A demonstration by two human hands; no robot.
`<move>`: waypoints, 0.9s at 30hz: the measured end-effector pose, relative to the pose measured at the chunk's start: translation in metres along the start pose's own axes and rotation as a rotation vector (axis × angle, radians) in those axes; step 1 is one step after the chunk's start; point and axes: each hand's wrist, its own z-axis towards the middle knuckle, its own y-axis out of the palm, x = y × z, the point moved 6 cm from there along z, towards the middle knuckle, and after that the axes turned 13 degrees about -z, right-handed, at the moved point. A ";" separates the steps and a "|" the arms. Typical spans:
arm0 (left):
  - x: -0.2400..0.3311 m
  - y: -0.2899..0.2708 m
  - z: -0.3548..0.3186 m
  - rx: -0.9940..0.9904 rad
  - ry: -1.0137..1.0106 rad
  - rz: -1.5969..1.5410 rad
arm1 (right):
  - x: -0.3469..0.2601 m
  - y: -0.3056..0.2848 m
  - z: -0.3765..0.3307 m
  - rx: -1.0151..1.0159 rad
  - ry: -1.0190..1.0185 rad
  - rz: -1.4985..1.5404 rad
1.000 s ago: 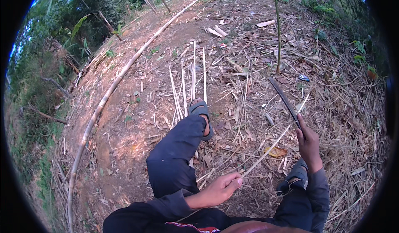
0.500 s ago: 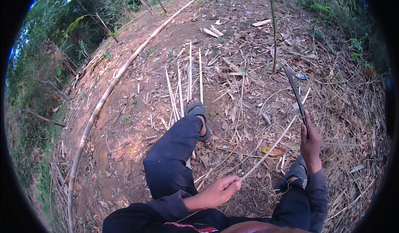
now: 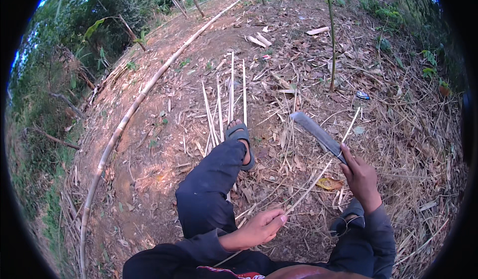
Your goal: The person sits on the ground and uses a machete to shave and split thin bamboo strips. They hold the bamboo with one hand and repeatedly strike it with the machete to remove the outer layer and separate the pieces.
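My left hand, low in the middle, is closed around a thin pale bamboo strip. The strip slants up and to the right from its fingers, and its other end passes back under the wrist toward my lap. In my right hand is a machete, gripped by its handle. Its broad grey blade points up and left, with its flat side showing. The far part of the strip passes behind the blade or handle area; whether they touch, I cannot tell.
Several split bamboo strips lie ahead, by my sandalled left foot. A long bamboo pole runs along the left. A thin green stem stands ahead right, near a small blue wrapper. Dry leaves and shavings litter the ground.
The machete has swung left and down, from nearly upright to slanting left, its flat side now visible. My right hand has shifted slightly left and lower; my left hand is almost still.
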 end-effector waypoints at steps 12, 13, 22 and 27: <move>-0.002 0.004 0.004 -0.028 0.024 0.032 | -0.061 -0.036 -0.013 -0.100 -0.379 0.106; 0.000 0.004 0.004 -0.029 0.027 0.026 | -0.066 -0.037 -0.012 -0.106 -0.404 0.111; -0.002 -0.006 0.011 0.013 0.069 0.019 | -0.068 -0.020 -0.008 -0.028 -0.401 -0.013; -0.015 -0.011 0.002 -0.011 -0.030 -0.016 | -0.020 0.011 0.001 -0.016 -0.022 0.065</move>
